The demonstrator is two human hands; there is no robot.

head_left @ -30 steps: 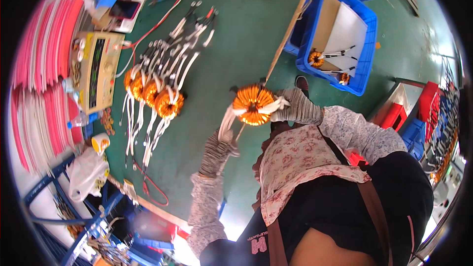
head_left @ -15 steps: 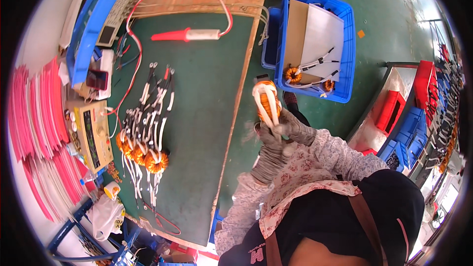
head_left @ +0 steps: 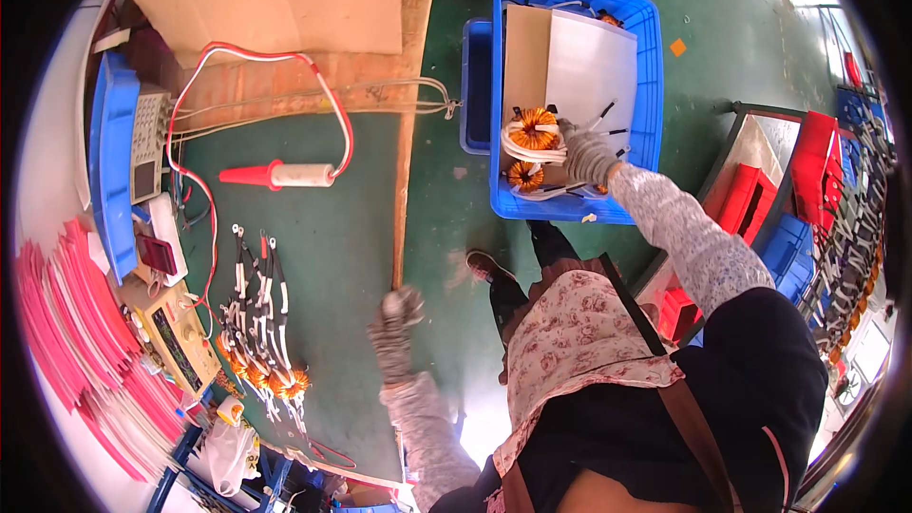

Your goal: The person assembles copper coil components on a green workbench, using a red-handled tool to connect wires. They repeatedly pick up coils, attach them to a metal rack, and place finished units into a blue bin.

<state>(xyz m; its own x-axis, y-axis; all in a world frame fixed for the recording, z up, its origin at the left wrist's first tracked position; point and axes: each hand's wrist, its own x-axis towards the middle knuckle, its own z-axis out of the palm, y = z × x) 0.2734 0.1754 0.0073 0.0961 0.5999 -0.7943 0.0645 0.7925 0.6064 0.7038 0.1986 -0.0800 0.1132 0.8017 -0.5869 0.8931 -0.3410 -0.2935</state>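
Observation:
My right hand (head_left: 591, 154), in a grey glove, reaches into a large blue crate (head_left: 648, 47). Its fingers are closed on a copper-wound ring coil (head_left: 534, 129) with white leads, held over the crate's near left part. Just below it in the crate lies another ring coil (head_left: 525, 175). My left hand (head_left: 395, 315), also gloved in grey, is over the right edge of the green-topped table (head_left: 342, 323). Motion smears its fingers, and nothing is seen in it. On the table a cluster of ring coils (head_left: 285, 382) lies with their black and white leads stretched out.
A red-and-white probe (head_left: 299, 174) with its cable lies on the table. Along the left stand a meter (head_left: 178, 337), a blue bin (head_left: 114, 166) and pink-edged paper stacks (head_left: 85, 323). Cardboard and a white sheet (head_left: 591, 62) lie in the crate. Red bins (head_left: 741, 201) stand at right.
The ring coil, held before me near both hands, is now in my right hand over the crate. My left hand has come away to the table edge. The view has shifted.

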